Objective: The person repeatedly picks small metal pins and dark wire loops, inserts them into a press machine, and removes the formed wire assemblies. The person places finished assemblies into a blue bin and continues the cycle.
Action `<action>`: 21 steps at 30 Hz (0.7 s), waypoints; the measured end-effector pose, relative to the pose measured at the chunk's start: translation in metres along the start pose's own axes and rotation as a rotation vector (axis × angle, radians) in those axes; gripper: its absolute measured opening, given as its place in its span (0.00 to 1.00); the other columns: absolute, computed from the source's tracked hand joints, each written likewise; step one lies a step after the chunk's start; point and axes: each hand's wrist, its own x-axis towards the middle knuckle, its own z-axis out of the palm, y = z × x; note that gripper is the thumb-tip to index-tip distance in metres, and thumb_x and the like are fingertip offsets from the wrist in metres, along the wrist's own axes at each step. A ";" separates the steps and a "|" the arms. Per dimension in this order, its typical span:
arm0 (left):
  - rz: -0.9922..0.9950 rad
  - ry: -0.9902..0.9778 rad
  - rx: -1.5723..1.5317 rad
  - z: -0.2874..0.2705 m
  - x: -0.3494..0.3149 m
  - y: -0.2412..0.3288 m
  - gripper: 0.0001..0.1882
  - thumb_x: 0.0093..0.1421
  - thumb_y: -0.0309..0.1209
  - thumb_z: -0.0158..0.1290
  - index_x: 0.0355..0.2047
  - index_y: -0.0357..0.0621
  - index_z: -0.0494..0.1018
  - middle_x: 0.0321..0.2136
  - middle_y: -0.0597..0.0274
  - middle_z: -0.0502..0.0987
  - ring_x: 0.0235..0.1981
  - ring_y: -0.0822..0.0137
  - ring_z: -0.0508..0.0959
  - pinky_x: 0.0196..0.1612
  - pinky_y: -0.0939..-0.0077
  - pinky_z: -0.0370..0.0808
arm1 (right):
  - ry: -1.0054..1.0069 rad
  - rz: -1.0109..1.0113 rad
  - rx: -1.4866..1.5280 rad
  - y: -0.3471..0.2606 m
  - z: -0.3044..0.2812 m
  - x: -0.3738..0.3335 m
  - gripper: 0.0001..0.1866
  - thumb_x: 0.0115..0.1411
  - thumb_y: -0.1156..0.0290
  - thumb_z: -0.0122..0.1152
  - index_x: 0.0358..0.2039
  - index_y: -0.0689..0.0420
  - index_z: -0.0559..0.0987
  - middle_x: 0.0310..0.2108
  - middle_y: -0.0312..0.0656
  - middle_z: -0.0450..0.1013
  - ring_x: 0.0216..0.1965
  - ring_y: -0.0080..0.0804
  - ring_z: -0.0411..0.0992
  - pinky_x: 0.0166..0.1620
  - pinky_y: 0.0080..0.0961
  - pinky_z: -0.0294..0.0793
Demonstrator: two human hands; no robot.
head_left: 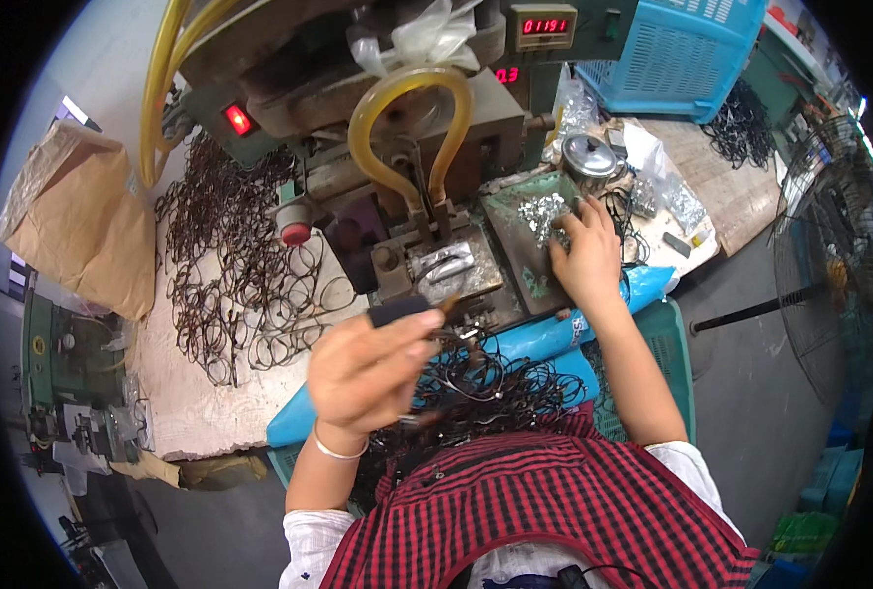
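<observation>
While the right hand (590,260) reaches forward over the green metal tray (528,267), its forearm runs from the near right and its fingers curve down, slightly parted, at the right edge of a pile of small silver pieces (540,211); whether they pinch one cannot be told. Nearer and to the left, the left hand (360,375) is raised with bent fingers pointing right, blurred, a dark band (397,311) near its fingertips; its grip cannot be told either. Below and right of it, black cord loops (466,388) lie tangled in front of the press (490,147). On the press, far side, two displays (544,26) glow with red digits. Small print marks the blue roll (534,340) along the near table edge.
</observation>
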 end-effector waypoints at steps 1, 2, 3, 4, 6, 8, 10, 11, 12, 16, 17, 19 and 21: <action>0.073 -0.061 0.061 0.005 0.004 -0.001 0.12 0.50 0.21 0.66 0.35 0.45 0.79 0.42 0.57 0.86 0.26 0.65 0.80 0.27 0.73 0.77 | 0.067 -0.040 0.025 0.005 0.007 0.002 0.09 0.50 0.73 0.69 0.34 0.59 0.83 0.52 0.55 0.75 0.63 0.56 0.67 0.59 0.47 0.71; 0.120 -0.114 0.089 0.008 0.009 0.001 0.10 0.49 0.22 0.66 0.33 0.44 0.80 0.41 0.57 0.85 0.25 0.66 0.79 0.28 0.75 0.77 | 0.087 -0.080 0.088 0.012 0.009 0.003 0.08 0.50 0.74 0.69 0.33 0.59 0.83 0.51 0.54 0.76 0.61 0.56 0.68 0.60 0.46 0.71; 0.159 -0.147 0.111 0.012 0.006 -0.003 0.10 0.49 0.23 0.67 0.32 0.45 0.79 0.42 0.58 0.85 0.26 0.66 0.79 0.30 0.74 0.80 | 0.107 -0.120 0.152 0.017 0.011 0.004 0.07 0.50 0.75 0.69 0.32 0.59 0.82 0.49 0.54 0.76 0.59 0.55 0.70 0.60 0.45 0.71; 0.201 -0.177 0.145 0.015 0.008 -0.007 0.10 0.49 0.23 0.67 0.31 0.46 0.78 0.41 0.59 0.85 0.27 0.67 0.79 0.31 0.73 0.81 | 0.134 -0.076 0.208 0.013 0.009 0.008 0.07 0.50 0.76 0.69 0.31 0.59 0.82 0.47 0.54 0.77 0.57 0.54 0.72 0.60 0.44 0.71; 0.282 -0.214 0.181 0.019 0.011 -0.011 0.10 0.49 0.23 0.67 0.29 0.46 0.77 0.40 0.61 0.85 0.27 0.68 0.78 0.34 0.73 0.83 | 0.125 0.000 0.278 0.014 0.008 0.012 0.07 0.53 0.74 0.69 0.32 0.59 0.82 0.45 0.50 0.79 0.52 0.51 0.75 0.55 0.41 0.74; 0.324 -0.227 0.180 0.019 0.009 -0.014 0.10 0.49 0.24 0.66 0.30 0.46 0.76 0.41 0.58 0.86 0.26 0.68 0.79 0.31 0.73 0.82 | 0.144 0.030 0.279 0.017 0.016 0.010 0.07 0.56 0.73 0.68 0.35 0.60 0.83 0.40 0.46 0.81 0.42 0.47 0.78 0.47 0.36 0.76; 0.307 -0.223 0.170 0.020 0.010 -0.015 0.10 0.50 0.24 0.66 0.30 0.46 0.76 0.41 0.59 0.86 0.27 0.68 0.80 0.33 0.73 0.83 | 0.125 0.154 0.441 0.014 0.011 0.010 0.06 0.60 0.73 0.67 0.37 0.60 0.83 0.36 0.41 0.81 0.37 0.33 0.78 0.43 0.27 0.75; 0.296 -0.226 0.175 0.018 0.010 -0.014 0.10 0.50 0.24 0.66 0.30 0.47 0.76 0.41 0.60 0.86 0.27 0.68 0.80 0.33 0.73 0.84 | 0.159 0.184 0.577 0.008 0.008 0.010 0.06 0.62 0.73 0.66 0.38 0.60 0.83 0.34 0.39 0.81 0.36 0.27 0.78 0.42 0.23 0.75; 0.289 -0.174 0.162 0.020 0.008 -0.014 0.09 0.50 0.24 0.66 0.30 0.47 0.77 0.41 0.61 0.86 0.30 0.68 0.82 0.35 0.73 0.84 | 0.151 0.237 0.686 0.007 0.008 0.008 0.06 0.63 0.73 0.66 0.39 0.60 0.83 0.32 0.37 0.81 0.34 0.23 0.76 0.41 0.22 0.74; 0.123 -0.178 0.167 0.016 -0.014 -0.002 0.11 0.52 0.23 0.65 0.36 0.46 0.80 0.45 0.58 0.85 0.38 0.62 0.83 0.43 0.67 0.84 | 0.129 0.243 0.787 0.002 0.016 0.009 0.07 0.63 0.75 0.65 0.42 0.60 0.83 0.32 0.35 0.80 0.34 0.19 0.75 0.41 0.19 0.73; 0.074 -0.172 0.187 0.013 -0.018 0.005 0.12 0.52 0.23 0.65 0.38 0.45 0.80 0.46 0.58 0.84 0.39 0.61 0.84 0.44 0.66 0.83 | 0.124 0.227 0.766 0.006 0.020 0.011 0.08 0.62 0.76 0.65 0.42 0.61 0.83 0.33 0.36 0.80 0.35 0.20 0.76 0.42 0.20 0.74; -0.009 -0.099 0.310 -0.003 -0.039 0.011 0.10 0.56 0.27 0.64 0.38 0.43 0.81 0.50 0.58 0.82 0.38 0.61 0.83 0.51 0.58 0.81 | 0.112 0.223 0.765 0.002 0.020 0.009 0.09 0.61 0.77 0.64 0.42 0.61 0.83 0.34 0.36 0.81 0.37 0.22 0.77 0.44 0.21 0.74; -0.266 0.169 0.592 -0.028 -0.058 0.006 0.13 0.55 0.18 0.60 0.42 0.41 0.79 0.49 0.54 0.83 0.48 0.52 0.83 0.54 0.58 0.75 | 0.042 0.275 0.747 -0.009 0.005 0.003 0.08 0.60 0.77 0.65 0.41 0.61 0.84 0.36 0.39 0.82 0.38 0.25 0.78 0.46 0.23 0.75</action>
